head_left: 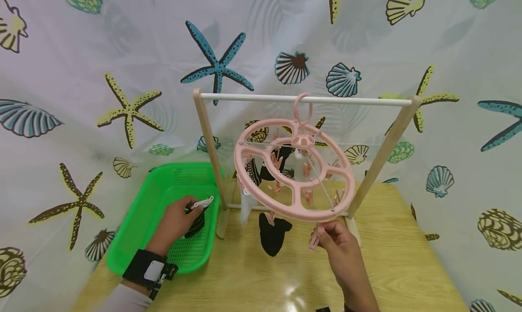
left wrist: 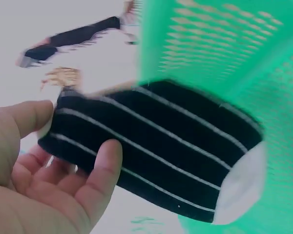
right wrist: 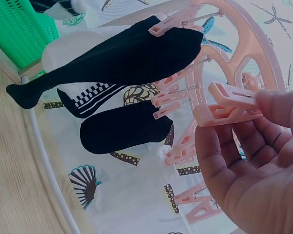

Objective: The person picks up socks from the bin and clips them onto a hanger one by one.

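Note:
My left hand (head_left: pixel 175 221) pinches a black sock by one end above the green basket. In the left wrist view that sock (left wrist: pixel 156 146) has thin white stripes and a white patch at its far end. My right hand (head_left: pixel 344 248) grips a pink clothespin (right wrist: pixel 234 100) at the near rim of a round pink hanger (head_left: pixel 302 212). The clothespin is pinched between thumb and fingers, with no sock in it. A black sock (head_left: pixel 272 239) hangs from a neighbouring clip. In the right wrist view another short black sock (right wrist: pixel 122 129) and a checked-and-striped sock (right wrist: pixel 95 100) hang behind.
The hanger hooks onto the white bar (head_left: pixel 253 97) of a wooden-legged rack (head_left: pixel 385 153). The green basket (head_left: pixel 134 212) stands left of the rack on a wood-grain table (head_left: pixel 244 285). A curtain (head_left: pixel 163 40) printed with shells and starfish surrounds the table.

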The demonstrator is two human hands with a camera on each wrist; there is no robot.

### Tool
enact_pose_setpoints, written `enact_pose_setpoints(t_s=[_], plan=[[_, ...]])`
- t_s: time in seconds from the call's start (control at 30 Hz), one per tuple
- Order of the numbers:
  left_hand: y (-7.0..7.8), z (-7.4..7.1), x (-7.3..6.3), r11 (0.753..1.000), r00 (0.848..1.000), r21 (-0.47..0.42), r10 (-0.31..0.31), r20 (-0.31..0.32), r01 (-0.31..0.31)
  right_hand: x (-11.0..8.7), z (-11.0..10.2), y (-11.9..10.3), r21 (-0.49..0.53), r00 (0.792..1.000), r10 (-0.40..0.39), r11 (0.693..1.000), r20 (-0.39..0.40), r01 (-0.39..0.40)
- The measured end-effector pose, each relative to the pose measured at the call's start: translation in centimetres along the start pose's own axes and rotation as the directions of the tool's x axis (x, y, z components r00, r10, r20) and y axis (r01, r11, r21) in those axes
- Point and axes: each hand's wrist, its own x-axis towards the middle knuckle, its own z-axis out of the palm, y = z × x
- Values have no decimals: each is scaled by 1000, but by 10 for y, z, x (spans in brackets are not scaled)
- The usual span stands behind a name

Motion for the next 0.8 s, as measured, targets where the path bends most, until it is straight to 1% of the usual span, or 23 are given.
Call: enact_pose_setpoints(t_s=[0.13,0.27,0.37,0.47,0.6,0.8], plan=[[29,3,-22,997,999,-60,38,-33,-40,1,1,-1,0,1000,-7,1000,0,7],[57,12,-44,986,994,-141,84,-65,-92,1,2,-1,-3,1000,-12,1000,4,12],[75,21,-59,965,991,-231,107,-80,-123,1,3,-1,-6,1000,-11,1000,4,11],[91,32,-71,935,992,-331,119,-46,-128,2,3,-2,-10,1000,-15,1000,5,15],[105,50,-83,904,987,-403,159,8,-142,2,4,-3,-6,1000,-24,1000,13,24],[113,88,-86,851,973,-499,223,62,-163,-1,7,-6,-8,1000,-12,1000,9,12]])
